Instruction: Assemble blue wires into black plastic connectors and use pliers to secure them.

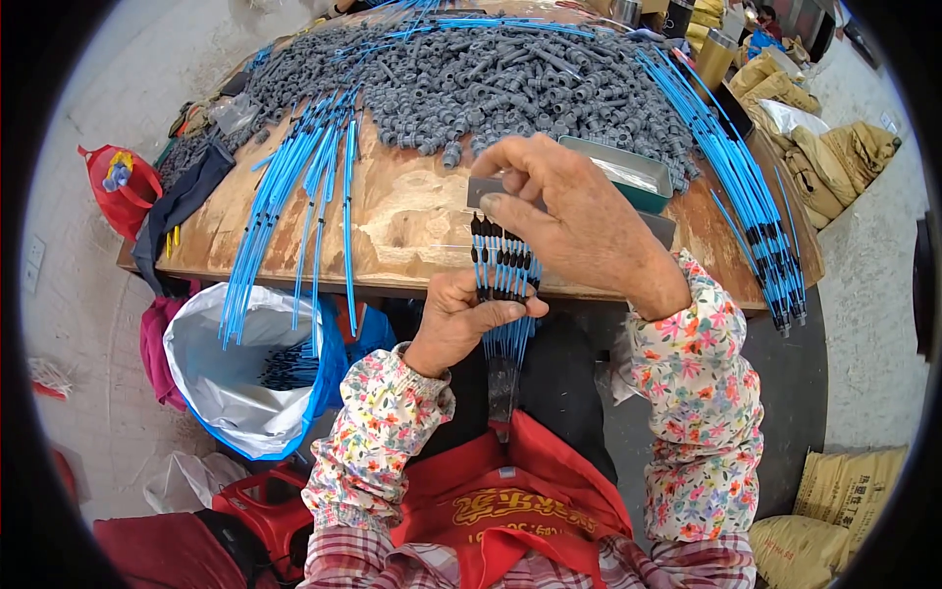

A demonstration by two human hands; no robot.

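Note:
My left hand (469, 316) is wrapped round a bundle of thin blue tubes with black fittings (502, 257), held upright at the table's near edge. The fittings stand in rows above my fingers, and the blue lengths hang down below toward my lap. Just above the bundle's top end is my right hand (574, 214), its fingers curled and its thumb bent toward the index finger. Whatever those fingertips hold is too small or hidden to make out. Behind them lies a dark grey flat block (487, 187), partly covered by the right hand.
Grey plastic fittings (510, 83) are heaped across the back of the wooden table (412, 211). Blue tubes lie at left (285, 196) and right (731, 162). A green tray (643, 196) stands behind my right hand. A white-lined blue bag (221, 363) is below the left edge.

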